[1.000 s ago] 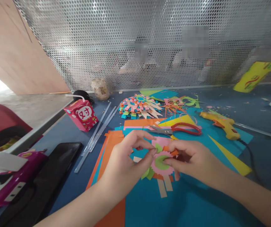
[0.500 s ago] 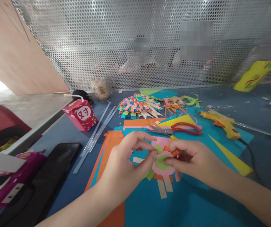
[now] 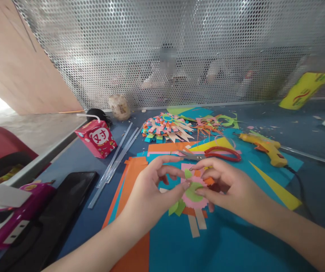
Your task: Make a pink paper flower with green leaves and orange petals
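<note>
A paper rosette (image 3: 194,194) lies between my hands, above a blue sheet (image 3: 176,241). It has a pink scalloped disc, a green round centre and coloured strips sticking out around it. My left hand (image 3: 159,181) grips its left side, thumb tip at the edge of the green centre. My right hand (image 3: 227,183) pinches the right side, thumb pressed on the green centre and fingers by an orange strip. Its fingertips behind the paper are partly hidden. Just beyond the hands are red-handled scissors (image 3: 221,153).
Finished rosettes (image 3: 165,126) are piled at the back, beside paper scraps (image 3: 207,124). A yellow glue gun (image 3: 267,149) lies right. Glue sticks (image 3: 117,162), a red drink carton (image 3: 98,138) and a black phone (image 3: 66,200) are left. A perforated metal screen (image 3: 151,34) closes the back.
The right index finger has lifted and reaches over the top of the rosette. My left fingers have spread away from the small green strip, now more visible, while the thumb stays at the disc.
</note>
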### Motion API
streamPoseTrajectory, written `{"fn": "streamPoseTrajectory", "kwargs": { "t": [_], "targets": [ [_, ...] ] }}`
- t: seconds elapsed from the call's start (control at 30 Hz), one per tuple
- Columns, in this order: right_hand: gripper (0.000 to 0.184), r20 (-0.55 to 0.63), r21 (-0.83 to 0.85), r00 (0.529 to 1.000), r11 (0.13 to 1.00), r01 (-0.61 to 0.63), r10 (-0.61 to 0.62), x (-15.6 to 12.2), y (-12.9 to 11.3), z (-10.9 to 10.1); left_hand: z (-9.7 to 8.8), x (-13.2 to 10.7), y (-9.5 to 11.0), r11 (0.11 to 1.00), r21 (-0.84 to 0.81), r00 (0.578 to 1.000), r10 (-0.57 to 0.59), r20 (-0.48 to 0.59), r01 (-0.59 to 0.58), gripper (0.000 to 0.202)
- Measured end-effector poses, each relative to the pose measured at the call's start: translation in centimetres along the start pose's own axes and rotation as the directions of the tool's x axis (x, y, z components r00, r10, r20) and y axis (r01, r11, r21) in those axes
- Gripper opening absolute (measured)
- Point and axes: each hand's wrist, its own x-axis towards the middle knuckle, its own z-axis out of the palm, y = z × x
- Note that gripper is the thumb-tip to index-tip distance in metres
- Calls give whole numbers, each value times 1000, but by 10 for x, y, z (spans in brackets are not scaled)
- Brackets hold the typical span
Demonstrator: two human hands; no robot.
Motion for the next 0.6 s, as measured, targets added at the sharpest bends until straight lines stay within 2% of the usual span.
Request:
{"fn": "streamPoseTrajectory", "kwargs": {
  "t": [0.2, 0.27, 0.3, 0.33, 0.37, 0.4, 0.47, 0.5, 0.53, 0.57, 0.6],
  "targets": [
    [24, -69, -188, 995, 980, 61, -75, 0, 1, -1, -2, 0, 1, 1000, 5, 1000, 6, 11, -6, 40],
    [24, -104, -320, 978, 938, 137, -178, -1, 2, -2, -2, 0, 1, 1000, 7, 1000, 0, 5, 0, 39],
    [22, -104, -424, 961, 886, 189, -255, -2, 3, -3, -2, 0, 0, 1000, 5, 1000, -6, -1, 6, 38],
    [17, -78, -545, 932, 798, 258, -354, -2, 3, -4, -2, 0, 0, 1000, 2, 1000, -19, -6, 19, 36],
    [13, -19, -660, 880, 667, 346, -475, -3, 3, -6, -2, 1, -1, 999, -8, 999, -41, -3, 41, 35],
    [9, 73, -752, 801, 495, 436, -594, -3, 2, -8, -2, 1, -1, 997, -26, 997, -71, 8, 71, 34],
    [14, 290, -823, 583, 112, 556, -759, -3, -1, -11, -1, 2, -1, 984, -93, 987, -145, 64, 151, 32],
    [18, 376, -819, 478, -43, 572, -794, -3, -2, -13, 0, 2, -1, 971, -141, 978, -181, 101, 194, 32],
    [20, 439, -808, 409, -153, 569, -800, -3, -3, -14, 1, 2, 0, 953, -191, 968, -210, 139, 234, 31],
    [21, 491, -795, 383, -223, 564, -782, -3, -4, -14, 2, 1, 1, 934, -239, 959, -226, 173, 264, 31],
    [22, 527, -784, 388, -255, 566, -756, -3, -4, -14, 3, 1, 2, 918, -280, 953, -230, 197, 280, 31]
  ]
}}
